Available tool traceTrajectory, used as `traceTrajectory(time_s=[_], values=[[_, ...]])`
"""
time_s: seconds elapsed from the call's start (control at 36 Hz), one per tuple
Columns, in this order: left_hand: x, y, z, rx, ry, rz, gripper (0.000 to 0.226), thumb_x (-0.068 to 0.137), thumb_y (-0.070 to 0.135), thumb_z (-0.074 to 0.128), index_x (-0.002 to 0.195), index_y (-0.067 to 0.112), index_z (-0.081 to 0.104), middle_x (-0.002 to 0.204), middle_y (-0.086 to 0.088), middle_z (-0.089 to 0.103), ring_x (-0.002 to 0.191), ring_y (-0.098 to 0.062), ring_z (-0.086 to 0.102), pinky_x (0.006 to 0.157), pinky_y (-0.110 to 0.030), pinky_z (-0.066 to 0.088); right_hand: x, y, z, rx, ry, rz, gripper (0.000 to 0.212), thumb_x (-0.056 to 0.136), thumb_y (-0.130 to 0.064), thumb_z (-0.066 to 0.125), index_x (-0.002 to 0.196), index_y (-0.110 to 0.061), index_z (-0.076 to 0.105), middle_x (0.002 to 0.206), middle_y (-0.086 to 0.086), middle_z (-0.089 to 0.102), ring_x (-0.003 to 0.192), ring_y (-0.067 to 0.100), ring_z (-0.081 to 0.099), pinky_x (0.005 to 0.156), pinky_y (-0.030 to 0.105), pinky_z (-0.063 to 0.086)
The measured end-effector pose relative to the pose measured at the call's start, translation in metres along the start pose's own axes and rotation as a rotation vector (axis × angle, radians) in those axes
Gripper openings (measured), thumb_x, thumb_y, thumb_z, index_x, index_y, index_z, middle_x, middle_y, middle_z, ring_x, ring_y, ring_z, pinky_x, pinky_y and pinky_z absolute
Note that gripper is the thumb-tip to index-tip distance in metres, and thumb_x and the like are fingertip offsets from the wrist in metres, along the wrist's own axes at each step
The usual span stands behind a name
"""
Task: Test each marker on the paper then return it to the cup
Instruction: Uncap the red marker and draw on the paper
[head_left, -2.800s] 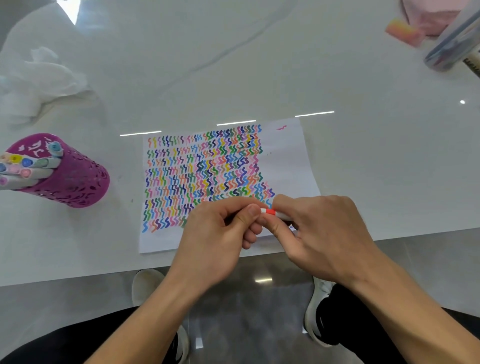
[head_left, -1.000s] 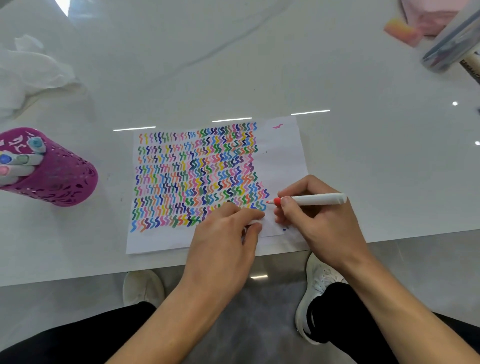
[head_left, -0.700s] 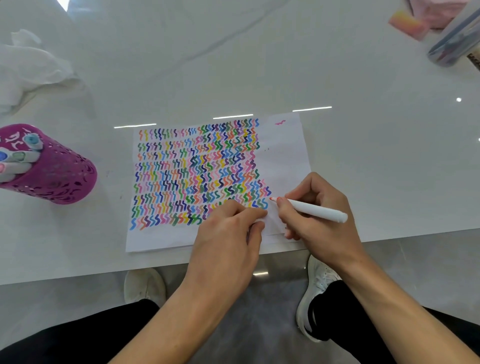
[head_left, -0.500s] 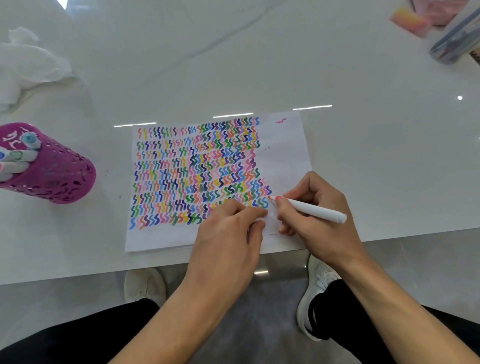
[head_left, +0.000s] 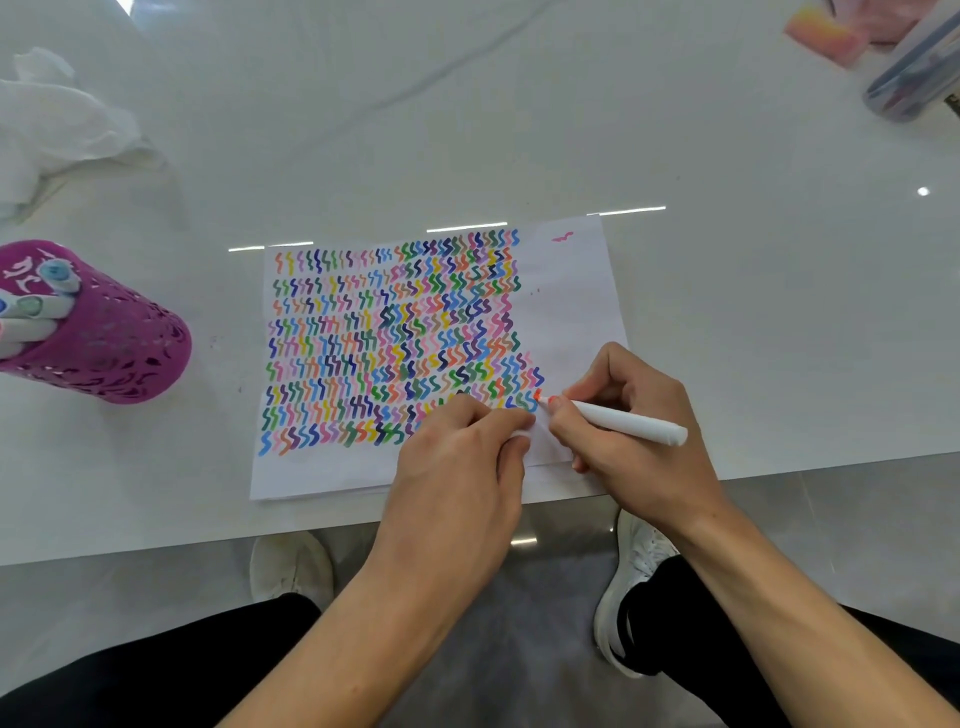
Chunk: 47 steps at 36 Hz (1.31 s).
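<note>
Head view: right hand (head_left: 639, 441) is pinching one white marker (head_left: 628, 424), its orange tip touching the one paper (head_left: 571, 291) at a low row's end, so this looks like the testing step. Left hand (head_left: 457, 467) is resting curled on the sheet just beside it; cannot tell if it is holding a cap. Next is likely recapping, then reaching well left to the single purple cup (head_left: 114, 353), with at least three markers (head_left: 31, 306) showing inside.

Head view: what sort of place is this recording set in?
Probably an indoor desk or craft table; home or office, I cannot tell. A glossy white table holds a purple cup of markers and a paper full of coloured squiggles, with a grey floor beneath.
</note>
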<state>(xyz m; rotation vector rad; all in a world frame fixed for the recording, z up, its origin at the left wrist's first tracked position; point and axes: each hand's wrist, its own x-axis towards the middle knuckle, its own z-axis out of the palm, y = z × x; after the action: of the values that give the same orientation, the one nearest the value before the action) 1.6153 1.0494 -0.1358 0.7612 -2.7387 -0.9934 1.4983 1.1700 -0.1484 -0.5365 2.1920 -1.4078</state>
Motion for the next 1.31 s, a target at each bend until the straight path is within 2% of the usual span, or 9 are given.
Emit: traceTrajectory(time_s=[0.25,0.39,0.5,0.72,0.81,1.03,1.08,1.19,1.31], values=[[0.0,0.002,-0.001,0.025,-0.007,-0.003,0.021,0.098,0.025,0.062,0.116,0.027,0.075,0.095,0.007,0.063,0.081,-0.01,0.058,0.076,-0.028,0.051,0.0,-0.001,0.001,-0.032,0.025,0.003,0.029,0.086,-0.015,0.082,0.073,-0.019,0.057,0.069,0.0,0.069,0.061,0.022,0.068,0.051,0.049,0.056],[0.0,0.002,-0.002,0.034,-0.012,-0.003,0.022,0.099,0.026,0.061,0.117,0.027,0.074,0.095,0.008,0.062,0.083,-0.009,0.057,0.076,-0.024,0.048,0.0,-0.002,0.002,-0.03,0.062,-0.001,0.03,0.078,-0.021,0.079,0.066,-0.025,0.052,0.066,-0.001,0.067,0.056,0.015,0.061,0.049,0.026,0.046],[0.0,0.003,-0.001,0.031,-0.015,-0.011,0.022,0.099,0.027,0.061,0.118,0.028,0.074,0.095,0.009,0.062,0.082,-0.008,0.056,0.076,-0.022,0.047,0.0,-0.004,0.002,-0.042,0.039,-0.014,0.026,0.073,-0.025,0.073,0.065,-0.025,0.048,0.061,-0.001,0.06,0.051,0.007,0.051,0.047,0.02,0.038],[0.0,0.002,0.0,0.028,-0.014,-0.02,0.022,0.099,0.026,0.062,0.116,0.028,0.074,0.095,0.009,0.062,0.082,-0.009,0.056,0.077,-0.021,0.043,-0.001,0.0,0.0,0.01,-0.007,-0.006,0.032,0.08,-0.016,0.08,0.068,-0.02,0.051,0.06,-0.006,0.061,0.053,0.011,0.054,0.049,0.022,0.04],[0.0,0.002,-0.001,0.025,-0.013,-0.02,0.021,0.099,0.025,0.062,0.115,0.027,0.075,0.095,0.009,0.062,0.082,-0.009,0.056,0.077,-0.02,0.042,0.0,-0.002,-0.002,0.102,0.064,-0.003,0.027,0.082,-0.016,0.079,0.071,-0.017,0.054,0.064,0.007,0.066,0.054,0.025,0.062,0.047,0.033,0.047],[-0.002,-0.001,-0.005,0.013,0.007,-0.012,0.019,0.097,0.025,0.064,0.112,0.027,0.075,0.091,0.013,0.063,0.082,-0.007,0.06,0.078,-0.024,0.048,0.002,-0.02,-0.008,0.215,0.131,-0.08,0.016,0.092,-0.01,0.078,0.094,-0.02,0.067,0.075,0.01,0.071,0.064,0.02,0.067,0.055,0.036,0.055],[-0.002,-0.002,-0.008,0.008,0.012,-0.017,0.019,0.096,0.025,0.064,0.113,0.028,0.075,0.091,0.016,0.063,0.081,-0.005,0.059,0.077,-0.021,0.046,0.003,-0.026,-0.007,0.213,0.117,-0.096,0.012,0.091,-0.013,0.079,0.098,-0.019,0.072,0.079,0.005,0.074,0.067,0.016,0.069,0.058,0.029,0.055],[-0.001,-0.003,-0.019,-0.112,0.036,-0.102,0.017,0.094,0.029,0.069,0.11,0.034,0.074,0.083,0.021,0.062,0.078,0.0,0.062,0.079,-0.018,0.049,0.003,-0.037,-0.001,0.236,0.08,-0.124,0.013,0.092,-0.02,0.076,0.105,-0.016,0.076,0.088,0.003,0.079,0.074,0.023,0.075,0.062,0.029,0.057],[0.006,-0.006,-0.03,-0.547,0.112,-0.268,0.012,0.089,0.02,0.076,0.099,0.026,0.074,0.079,0.008,0.072,0.069,-0.01,0.071,0.071,-0.024,0.058,0.002,-0.044,0.006,0.36,0.031,-0.106,0.016,0.101,-0.022,0.067,0.109,-0.013,0.075,0.099,0.005,0.08,0.079,0.026,0.076,0.069,0.034,0.06]])
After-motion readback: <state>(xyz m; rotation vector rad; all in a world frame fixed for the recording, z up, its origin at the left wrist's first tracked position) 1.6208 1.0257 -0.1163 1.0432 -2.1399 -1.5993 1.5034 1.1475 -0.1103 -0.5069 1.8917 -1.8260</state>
